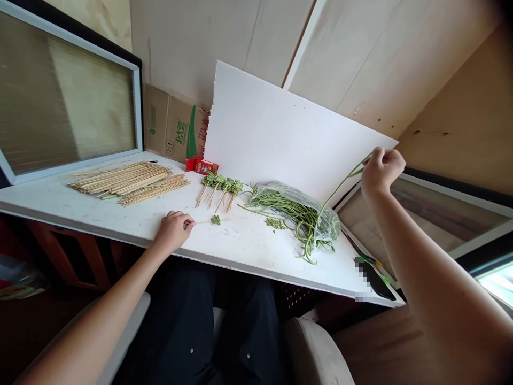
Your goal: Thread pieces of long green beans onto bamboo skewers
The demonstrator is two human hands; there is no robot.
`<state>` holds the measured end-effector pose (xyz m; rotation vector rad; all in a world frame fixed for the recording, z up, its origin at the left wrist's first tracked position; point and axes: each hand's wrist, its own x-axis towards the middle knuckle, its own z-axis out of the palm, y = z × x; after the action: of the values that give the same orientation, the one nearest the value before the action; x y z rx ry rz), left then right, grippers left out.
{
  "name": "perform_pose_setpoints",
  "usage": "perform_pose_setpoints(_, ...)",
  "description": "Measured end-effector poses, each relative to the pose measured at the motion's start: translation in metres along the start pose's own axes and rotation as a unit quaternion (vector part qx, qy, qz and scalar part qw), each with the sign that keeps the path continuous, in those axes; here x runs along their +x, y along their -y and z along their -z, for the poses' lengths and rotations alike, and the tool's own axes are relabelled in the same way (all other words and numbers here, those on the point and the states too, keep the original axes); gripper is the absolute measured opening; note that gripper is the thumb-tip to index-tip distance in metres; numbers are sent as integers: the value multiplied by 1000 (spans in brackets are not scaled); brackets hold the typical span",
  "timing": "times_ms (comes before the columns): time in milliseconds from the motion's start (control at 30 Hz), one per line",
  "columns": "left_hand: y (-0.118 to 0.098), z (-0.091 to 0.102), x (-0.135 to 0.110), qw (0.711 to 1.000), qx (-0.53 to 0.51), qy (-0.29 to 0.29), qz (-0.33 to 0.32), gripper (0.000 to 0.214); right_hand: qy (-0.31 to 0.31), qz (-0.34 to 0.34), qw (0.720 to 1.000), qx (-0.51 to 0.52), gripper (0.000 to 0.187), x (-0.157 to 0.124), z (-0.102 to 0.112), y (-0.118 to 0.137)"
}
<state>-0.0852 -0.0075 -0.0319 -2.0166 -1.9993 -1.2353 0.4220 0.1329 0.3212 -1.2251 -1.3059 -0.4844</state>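
Observation:
My left hand (175,229) rests at the table's front edge, its fingers closed on a thin wooden skewer (202,222). Green bean pieces (216,220) are threaded near the skewer's far end. On the right, my right hand (382,167) is raised, pinching a long green bean (340,185) that stretches up from the pile. That pile of long beans (286,206) spills out of a clear plastic bag (331,222). Short cut bean pieces (276,223) lie just in front of it. Behind the left hand are several finished-looking bean skewers (222,184), laid side by side.
Bare wooden skewers (128,182) lie in a heap at the left of the white table (236,251). A red packet (202,166) and a cardboard box (176,125) stand behind. A white board (288,128) leans on the wall. A black object (377,278) lies at the right corner.

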Motion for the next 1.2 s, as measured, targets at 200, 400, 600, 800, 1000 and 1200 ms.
perform_pose_setpoints(200, -5, 4, 0, 999, 25, 18, 17, 19, 15, 110, 993, 48, 31, -4, 24, 65)
perform_pose_setpoints(400, -16, 12, -2, 995, 73, 31, 64, 20, 151, 108, 973, 138, 30, -38, 32, 121)
perform_pose_setpoints(600, -31, 21, -4, 991, 101, -35, 85, 25, 200, -51, 961, 184, 43, -92, 10, 123)
perform_pose_setpoints(800, -73, 49, 2, 985, 95, -134, 51, 37, 373, -81, 877, 292, 53, -156, 11, 120)
perform_pose_setpoints(1000, -160, 84, 10, 978, -44, -163, -124, 39, 433, -27, 854, 288, 56, -206, 20, 112)
perform_pose_setpoints(1200, -239, 70, 35, 949, -84, -3, -304, 46, 407, 150, 886, 162, 14, -255, 14, 110)
